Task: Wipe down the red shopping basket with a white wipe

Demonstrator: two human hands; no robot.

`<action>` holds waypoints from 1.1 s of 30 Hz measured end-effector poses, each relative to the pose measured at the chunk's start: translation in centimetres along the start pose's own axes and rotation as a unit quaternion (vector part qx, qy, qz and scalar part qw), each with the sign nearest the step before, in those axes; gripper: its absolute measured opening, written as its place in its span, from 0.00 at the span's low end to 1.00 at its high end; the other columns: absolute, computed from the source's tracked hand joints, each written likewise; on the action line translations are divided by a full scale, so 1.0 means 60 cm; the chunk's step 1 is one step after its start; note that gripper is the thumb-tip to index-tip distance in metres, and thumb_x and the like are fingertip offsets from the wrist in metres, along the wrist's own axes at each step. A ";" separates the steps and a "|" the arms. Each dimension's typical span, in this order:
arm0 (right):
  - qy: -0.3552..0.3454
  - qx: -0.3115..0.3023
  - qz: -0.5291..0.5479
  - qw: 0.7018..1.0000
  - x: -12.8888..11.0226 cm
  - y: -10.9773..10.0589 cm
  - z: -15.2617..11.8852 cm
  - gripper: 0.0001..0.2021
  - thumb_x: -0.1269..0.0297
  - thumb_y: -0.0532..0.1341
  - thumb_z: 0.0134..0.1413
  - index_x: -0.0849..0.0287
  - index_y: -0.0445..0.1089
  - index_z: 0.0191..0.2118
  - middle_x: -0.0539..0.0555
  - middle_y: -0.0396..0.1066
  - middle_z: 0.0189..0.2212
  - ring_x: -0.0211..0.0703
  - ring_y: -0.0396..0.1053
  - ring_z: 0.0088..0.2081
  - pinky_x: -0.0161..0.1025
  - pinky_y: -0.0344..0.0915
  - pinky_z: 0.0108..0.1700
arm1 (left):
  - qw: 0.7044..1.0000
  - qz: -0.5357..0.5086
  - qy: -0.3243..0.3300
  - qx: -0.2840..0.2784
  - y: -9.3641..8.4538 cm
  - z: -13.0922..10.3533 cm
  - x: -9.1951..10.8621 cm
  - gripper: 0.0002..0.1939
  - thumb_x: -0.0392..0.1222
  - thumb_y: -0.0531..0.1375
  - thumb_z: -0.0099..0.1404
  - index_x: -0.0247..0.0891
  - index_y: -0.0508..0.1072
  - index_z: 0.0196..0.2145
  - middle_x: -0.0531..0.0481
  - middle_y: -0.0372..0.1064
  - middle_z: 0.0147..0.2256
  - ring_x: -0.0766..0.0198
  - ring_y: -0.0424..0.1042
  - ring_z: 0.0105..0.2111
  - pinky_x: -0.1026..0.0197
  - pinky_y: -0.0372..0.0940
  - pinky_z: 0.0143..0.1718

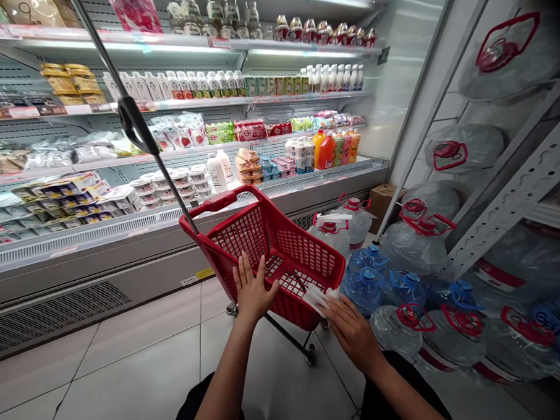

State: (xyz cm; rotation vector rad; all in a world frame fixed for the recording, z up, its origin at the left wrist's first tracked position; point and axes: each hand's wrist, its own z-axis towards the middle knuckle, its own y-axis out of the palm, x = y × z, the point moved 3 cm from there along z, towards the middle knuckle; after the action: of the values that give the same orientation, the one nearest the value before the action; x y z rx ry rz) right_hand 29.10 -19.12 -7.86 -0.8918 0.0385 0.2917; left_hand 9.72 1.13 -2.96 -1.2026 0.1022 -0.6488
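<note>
red cart, on floor by chiller | l hand fingers spread at near side, contact unclear | r hand fingers tog., holding white cloth | prog: cloth at cart's edge; amt done/left can't tell

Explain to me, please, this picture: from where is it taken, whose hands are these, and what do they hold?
There is no machine here. A camera worn on a person's head looks forward and down, so the bare hands are the wearer's own. The right hand holds a white cloth or tissue at the rim of a red shopping cart on small wheels. The left hand, fingers spread, is at the cart's near side; I cannot tell how firmly it touches. Behind, a shop's display fridge carries bottles, tubs and packs. At the right are large water bottles, many with red handles.
</note>
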 end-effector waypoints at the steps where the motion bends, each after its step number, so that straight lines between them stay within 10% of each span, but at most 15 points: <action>1: -0.003 0.000 0.000 1.000 -0.005 -0.001 0.001 0.28 0.75 0.51 0.71 0.52 0.59 0.72 0.55 0.71 0.64 0.50 0.66 0.66 0.58 0.63 0.69 | 1.000 0.002 -0.010 -0.001 0.002 -0.001 0.004 0.40 0.53 0.62 0.68 0.40 0.58 0.73 0.39 0.27 0.77 0.40 0.29 0.76 0.35 0.32 0.74; 10: -0.077 -0.008 0.020 0.997 -0.058 0.043 0.003 0.32 0.79 0.51 0.68 0.55 0.56 0.74 0.56 0.72 0.63 0.47 0.70 0.64 0.50 0.67 0.68 | 1.000 -0.027 0.007 0.014 0.034 -0.048 0.032 0.42 0.43 0.65 0.63 0.39 0.60 0.72 0.36 0.26 0.77 0.32 0.28 0.75 0.29 0.37 0.72; 21: -0.060 -0.041 0.055 0.996 0.169 0.042 0.041 0.28 0.77 0.47 0.71 0.49 0.65 0.68 0.53 0.70 0.65 0.43 0.65 0.67 0.56 0.58 0.72 | 0.997 -0.025 0.071 -0.030 0.000 -0.062 -0.028 0.40 0.32 0.62 0.62 0.52 0.63 0.70 0.45 0.25 0.78 0.32 0.22 0.75 0.24 0.38 0.70; 33: -0.018 -0.013 0.083 0.996 0.033 0.020 0.022 0.20 0.73 0.52 0.72 0.52 0.73 0.59 0.55 0.79 0.50 0.49 0.74 0.55 0.53 0.70 0.62 | 0.995 -0.011 0.093 -0.026 -0.004 -0.065 -0.049 0.40 0.35 0.62 0.62 0.50 0.62 0.71 0.45 0.33 0.77 0.35 0.26 0.76 0.27 0.41 0.71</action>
State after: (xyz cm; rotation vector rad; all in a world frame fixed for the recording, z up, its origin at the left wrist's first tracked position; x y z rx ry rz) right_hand 30.58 -16.91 -8.27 -0.9113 0.0767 0.4644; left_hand 5.64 -0.68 -4.99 -1.1933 0.2629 -0.7806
